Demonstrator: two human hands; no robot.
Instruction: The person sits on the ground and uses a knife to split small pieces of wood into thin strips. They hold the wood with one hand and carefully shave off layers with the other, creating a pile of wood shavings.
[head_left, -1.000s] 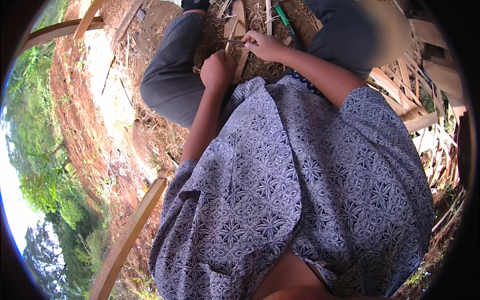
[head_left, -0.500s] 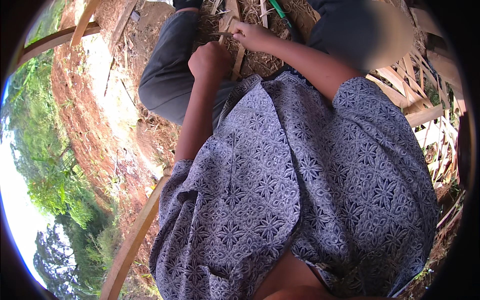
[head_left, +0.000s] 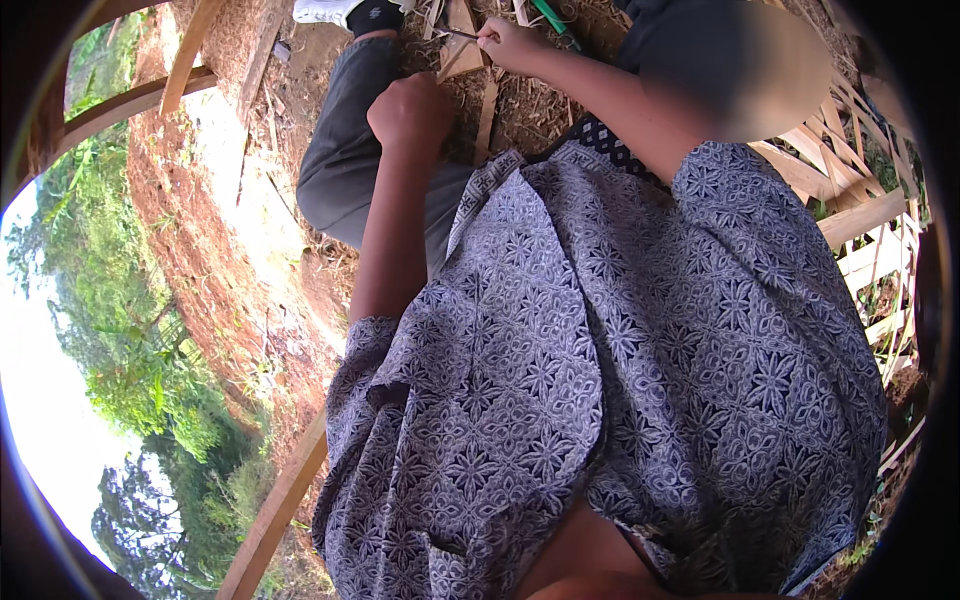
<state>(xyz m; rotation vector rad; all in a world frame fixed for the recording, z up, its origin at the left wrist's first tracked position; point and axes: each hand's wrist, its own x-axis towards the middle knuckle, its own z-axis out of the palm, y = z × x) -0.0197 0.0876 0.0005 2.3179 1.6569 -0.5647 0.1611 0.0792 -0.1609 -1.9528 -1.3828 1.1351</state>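
Bare reddish earth (head_left: 215, 260) slopes away at the left of the view, with green bushes (head_left: 130, 370) and pale sky seen beyond it. Curved wooden poles (head_left: 130, 100) are seen crossing the upper left, and another pole (head_left: 275, 510) is seen at the lower left beside the patterned blue-and-white shirt (head_left: 620, 380) that fills the middle of the view. A grey trouser leg (head_left: 345, 150) is stretched toward a white shoe (head_left: 325, 10) at the top edge, over ground strewn with straw and wood shavings (head_left: 525, 110).

The left hand (head_left: 412, 112) is held above the knee, its fingers curled together into a fist; whether anything is gripped inside cannot be told. Just to its right, a flat wooden strip (head_left: 487, 105) lies on the ground, and a wider piece of split wood (head_left: 462, 50) lies at the top, just beside the right hand. The right hand (head_left: 510, 42) is extended farther forward, its fingers pinched together on a thin dark stick (head_left: 455, 32), which points left over the split wood. A green-handled tool (head_left: 550, 15) lies near the top edge, just beyond that hand. At the far right, pale wooden slats (head_left: 860, 215) are stacked crosswise.
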